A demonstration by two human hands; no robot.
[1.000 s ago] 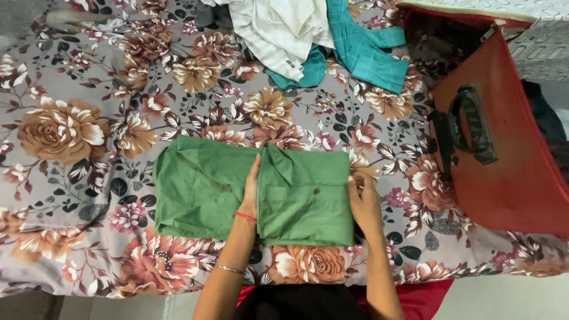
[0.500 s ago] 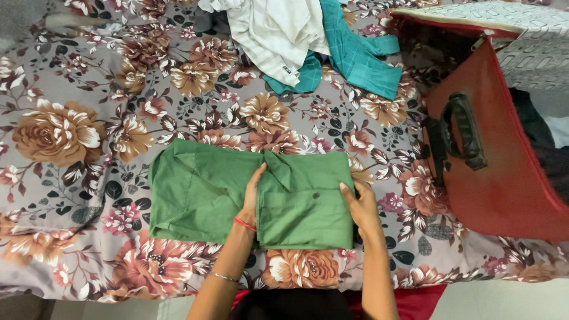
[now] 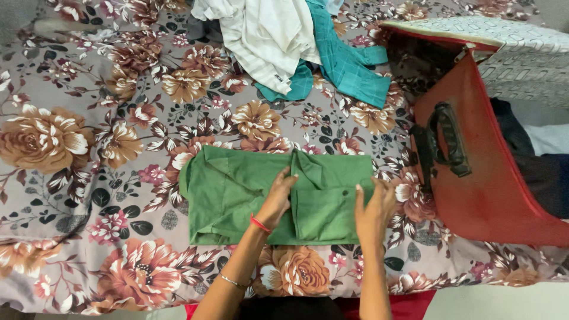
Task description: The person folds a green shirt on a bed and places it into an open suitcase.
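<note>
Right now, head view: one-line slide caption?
Left hand presses the middle of a folded green shirt while right hand holds its edge, on a floral bedsheet.

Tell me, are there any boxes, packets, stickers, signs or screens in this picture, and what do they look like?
No packets, signs or screens show.
Small label: a tiny dark tag on the hem of the white striped cloth at the top of the bed; too small to make out more.
Red suitcase: open at the right edge of the bed, with a black handle and a pale patterned lining.
</note>
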